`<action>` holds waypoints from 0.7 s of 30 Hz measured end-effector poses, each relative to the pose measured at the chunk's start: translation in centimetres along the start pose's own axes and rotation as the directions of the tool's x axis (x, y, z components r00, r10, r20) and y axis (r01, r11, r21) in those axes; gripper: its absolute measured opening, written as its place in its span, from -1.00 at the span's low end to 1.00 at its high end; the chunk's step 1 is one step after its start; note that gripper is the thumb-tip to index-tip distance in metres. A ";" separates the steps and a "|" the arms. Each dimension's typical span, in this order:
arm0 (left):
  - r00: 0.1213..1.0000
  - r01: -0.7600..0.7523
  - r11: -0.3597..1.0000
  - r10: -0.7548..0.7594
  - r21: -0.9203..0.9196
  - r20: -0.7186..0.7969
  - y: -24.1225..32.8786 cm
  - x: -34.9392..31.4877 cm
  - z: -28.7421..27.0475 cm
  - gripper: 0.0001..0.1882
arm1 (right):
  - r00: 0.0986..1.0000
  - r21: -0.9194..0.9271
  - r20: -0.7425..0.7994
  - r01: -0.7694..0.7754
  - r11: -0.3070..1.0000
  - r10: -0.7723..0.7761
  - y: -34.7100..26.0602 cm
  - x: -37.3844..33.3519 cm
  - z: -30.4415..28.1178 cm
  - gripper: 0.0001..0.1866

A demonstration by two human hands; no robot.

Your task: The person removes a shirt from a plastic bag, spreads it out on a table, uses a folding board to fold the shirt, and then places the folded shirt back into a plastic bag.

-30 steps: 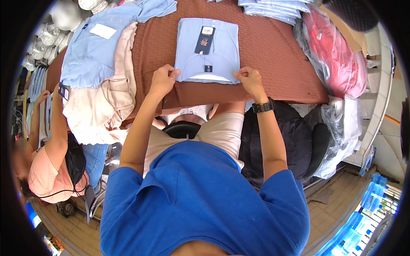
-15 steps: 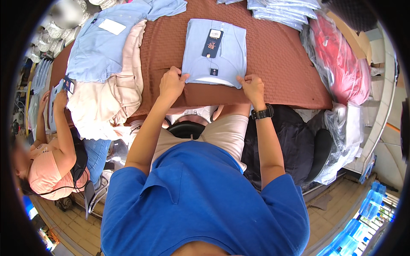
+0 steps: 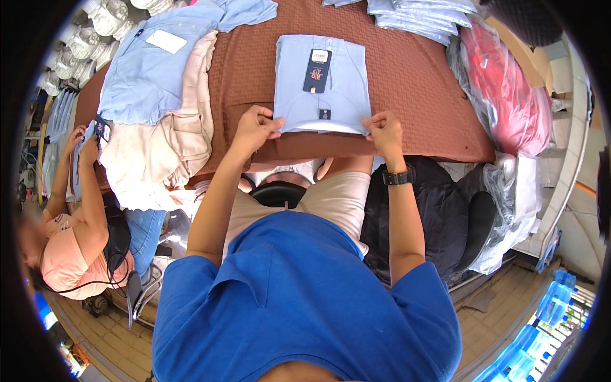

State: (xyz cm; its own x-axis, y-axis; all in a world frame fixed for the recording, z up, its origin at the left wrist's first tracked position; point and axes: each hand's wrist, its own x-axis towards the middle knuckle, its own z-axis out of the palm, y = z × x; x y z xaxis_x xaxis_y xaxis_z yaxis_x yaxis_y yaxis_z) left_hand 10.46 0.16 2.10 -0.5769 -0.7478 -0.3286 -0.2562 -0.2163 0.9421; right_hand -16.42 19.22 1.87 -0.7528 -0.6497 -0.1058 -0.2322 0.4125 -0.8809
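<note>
A folded light-blue shirt (image 3: 321,86) with a dark hang tag lies on the brown woven table cover (image 3: 414,95). My left hand (image 3: 254,127) pinches the shirt's near left corner. My right hand (image 3: 384,130), with a black watch on the wrist, pinches the near right corner. Both hands sit at the table's front edge, and the shirt lies flat between them.
Loose light-blue and cream garments (image 3: 159,108) are heaped at the left. Bagged folded shirts (image 3: 420,16) sit at the back, red bagged clothes (image 3: 509,95) at the right. A seated person (image 3: 70,235) holds a phone at the left. A black chair (image 3: 445,216) stands on my right.
Both hands stay on the shirt's near corners. The shirt has slid slightly toward the table's front edge, and my head has shifted a little.
</note>
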 end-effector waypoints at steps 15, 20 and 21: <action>0.996 0.054 0.993 -0.061 -0.108 -0.064 5.8 19.3 0.6 -0.56 | 0.678 -0.533 0.138 0.665 0.522 -0.722 -3.9 5.7 7.9 -0.42; 0.989 0.143 0.925 -0.145 -0.353 0.023 5.5 21.9 0.5 -0.65 | 0.686 -0.484 0.169 0.683 0.547 -0.708 -3.2 5.2 8.6 -0.46; 0.989 0.146 0.924 -0.143 -0.352 0.036 5.3 22.4 0.0 -0.67 | 0.650 -0.498 0.153 0.702 0.510 -0.745 -3.3 5.2 8.7 -0.49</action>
State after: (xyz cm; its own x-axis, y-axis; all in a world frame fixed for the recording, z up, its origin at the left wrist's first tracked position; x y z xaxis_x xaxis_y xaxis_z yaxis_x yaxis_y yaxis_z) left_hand -3.82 -17.71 -0.28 -0.5620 -0.6861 -0.4619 -0.0482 -0.5303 0.8464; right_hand -14.16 8.91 0.23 -0.2218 -0.8270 0.5167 -0.9532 0.0721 -0.2936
